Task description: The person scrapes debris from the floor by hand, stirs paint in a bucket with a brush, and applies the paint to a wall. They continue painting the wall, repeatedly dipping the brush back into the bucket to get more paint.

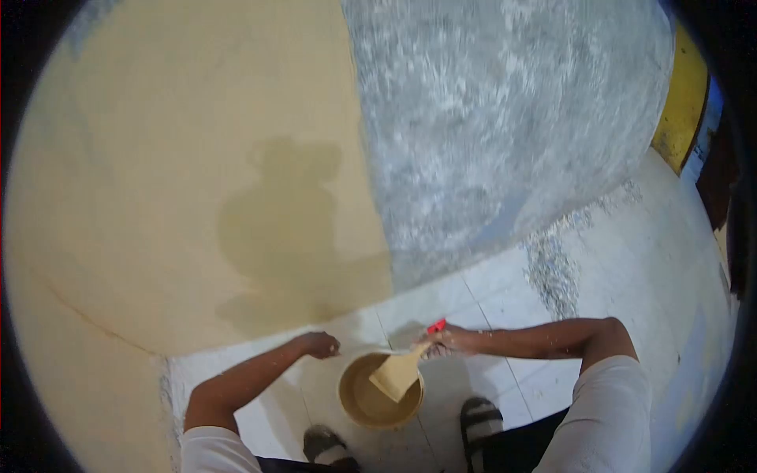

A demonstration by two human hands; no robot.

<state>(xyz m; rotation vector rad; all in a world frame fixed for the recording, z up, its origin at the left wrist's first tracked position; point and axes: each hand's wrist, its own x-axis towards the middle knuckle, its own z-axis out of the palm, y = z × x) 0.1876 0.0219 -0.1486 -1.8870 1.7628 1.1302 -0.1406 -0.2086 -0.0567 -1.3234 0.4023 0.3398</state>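
The paintbrush [396, 376] is in the right hand [445, 339], its broad, flat head tilted down over the open mouth of a round bucket [381, 422]. That hand's fingers are closed around the handle, whose red end [436, 325] shows beyond the grip. The left hand [322, 345] is just outside the bucket's rim on the left, apart from it, fingers curled in; whether they pinch anything cannot be told.

The bucket stands on the tiled floor [469, 303], ahead of the two sandalled feet [482, 422] and back from the floor's edge at the wall. A strip of pale tile lies open between the rim and that edge. To the right, more open tile runs past the right forearm; to the left, the floor narrows towards a corner where two wall faces meet.

The brush head is squared off and coated in creamy tan, and the bucket's inner wall carries a similar wet-looking coat. The wall's left part [150, 158] is smooth and tan, with a soft shadow [280, 221] across it. A nearly straight upright boundary divides it from a mottled, scuffed grey part [505, 118]. Small, rough flakes [554, 276] lie scattered along the floor's wall edge, farther right.
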